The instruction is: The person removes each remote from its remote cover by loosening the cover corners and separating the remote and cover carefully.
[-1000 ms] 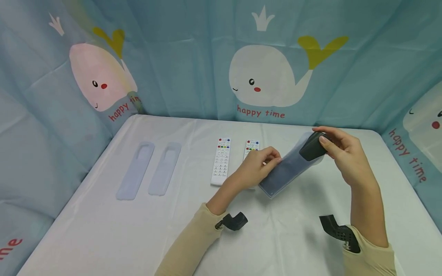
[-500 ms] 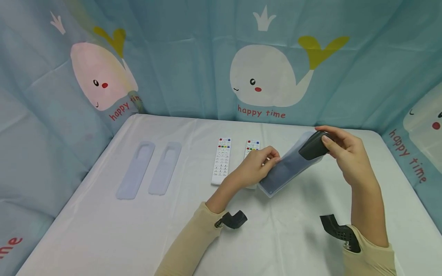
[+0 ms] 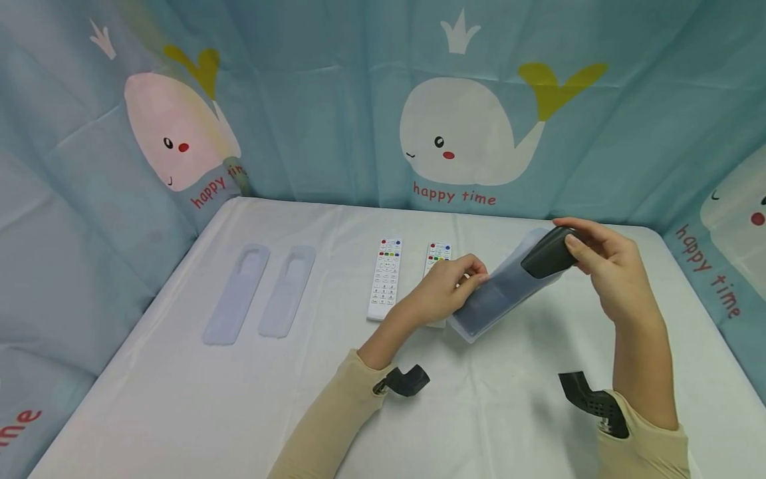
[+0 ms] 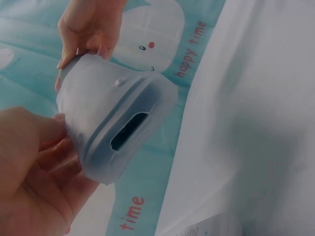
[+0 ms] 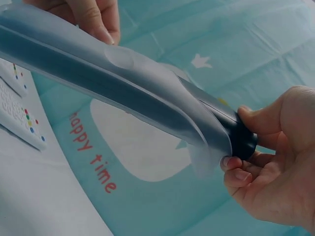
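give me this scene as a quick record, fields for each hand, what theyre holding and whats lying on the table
left hand: grips the lower end of the translucent silicone cover
right hand: pinches the black remote at its exposed top end
black remote: mostly inside the cover, held tilted above the table
white remotes: two, one in full view, one partly behind the left hand
spare covers: two, flat, far left
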A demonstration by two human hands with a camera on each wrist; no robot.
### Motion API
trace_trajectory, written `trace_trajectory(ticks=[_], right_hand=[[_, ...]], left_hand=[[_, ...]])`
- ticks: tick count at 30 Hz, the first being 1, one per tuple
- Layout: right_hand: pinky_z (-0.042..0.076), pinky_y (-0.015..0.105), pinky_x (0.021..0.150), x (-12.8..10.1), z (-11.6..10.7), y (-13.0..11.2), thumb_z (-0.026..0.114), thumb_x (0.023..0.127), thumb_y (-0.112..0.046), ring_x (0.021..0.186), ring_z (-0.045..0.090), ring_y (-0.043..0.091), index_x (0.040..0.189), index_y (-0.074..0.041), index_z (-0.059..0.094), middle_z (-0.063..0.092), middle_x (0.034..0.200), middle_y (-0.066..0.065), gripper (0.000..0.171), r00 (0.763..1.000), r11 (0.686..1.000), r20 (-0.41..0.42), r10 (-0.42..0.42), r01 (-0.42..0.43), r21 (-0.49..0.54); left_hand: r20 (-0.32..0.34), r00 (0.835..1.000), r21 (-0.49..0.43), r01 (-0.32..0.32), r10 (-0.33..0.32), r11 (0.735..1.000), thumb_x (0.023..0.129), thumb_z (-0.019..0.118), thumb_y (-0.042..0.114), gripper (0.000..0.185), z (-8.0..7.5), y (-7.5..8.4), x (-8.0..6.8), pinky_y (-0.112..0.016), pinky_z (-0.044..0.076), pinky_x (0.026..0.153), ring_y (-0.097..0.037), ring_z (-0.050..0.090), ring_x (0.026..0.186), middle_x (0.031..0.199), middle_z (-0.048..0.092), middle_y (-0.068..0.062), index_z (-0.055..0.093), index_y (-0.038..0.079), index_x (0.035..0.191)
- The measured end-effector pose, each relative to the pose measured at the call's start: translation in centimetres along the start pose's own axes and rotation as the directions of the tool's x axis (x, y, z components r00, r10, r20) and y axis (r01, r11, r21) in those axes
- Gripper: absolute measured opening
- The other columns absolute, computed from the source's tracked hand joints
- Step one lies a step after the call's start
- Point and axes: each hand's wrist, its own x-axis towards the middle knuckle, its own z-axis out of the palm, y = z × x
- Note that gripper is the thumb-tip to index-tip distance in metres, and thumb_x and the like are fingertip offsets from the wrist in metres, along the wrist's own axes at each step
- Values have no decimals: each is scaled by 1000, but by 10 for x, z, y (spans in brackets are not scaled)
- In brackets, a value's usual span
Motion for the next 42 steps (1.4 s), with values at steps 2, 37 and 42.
trace_trajectory(ticks=[2, 37, 42], right_hand=[[49, 7, 87, 0, 0, 0, 56, 110, -11, 112, 58, 5, 141, -9, 67, 59, 123, -9, 33, 1000, 1000, -3, -5, 5, 22], [41, 12, 68, -2, -8, 1, 56, 108, -3, 96, 49, 13, 129, -15, 73, 54, 118, -2, 30, 993, 983, -120, -1, 23, 182], [42, 11, 68, -2, -9, 1, 56, 107, -2, 96, 49, 13, 127, -14, 75, 55, 115, -1, 30, 991, 975, -132, -5, 33, 218]], left_hand=[[1, 1000, 3, -2, 2, 1000, 111, 55, 15, 16, 0, 0, 0, -17, 46, 73, -13, 63, 84, 111, 75, -13, 64, 2, 116], [26, 1000, -2, -1, 1, 1000, 111, 55, 15, 16, 0, 1, -1, -17, 47, 77, -14, 63, 91, 112, 74, -11, 63, 3, 116], [19, 1000, 6, -20, 20, 1000, 111, 55, 13, 15, 1, 0, -1, -16, 45, 75, -13, 61, 87, 110, 74, -12, 64, 2, 115]])
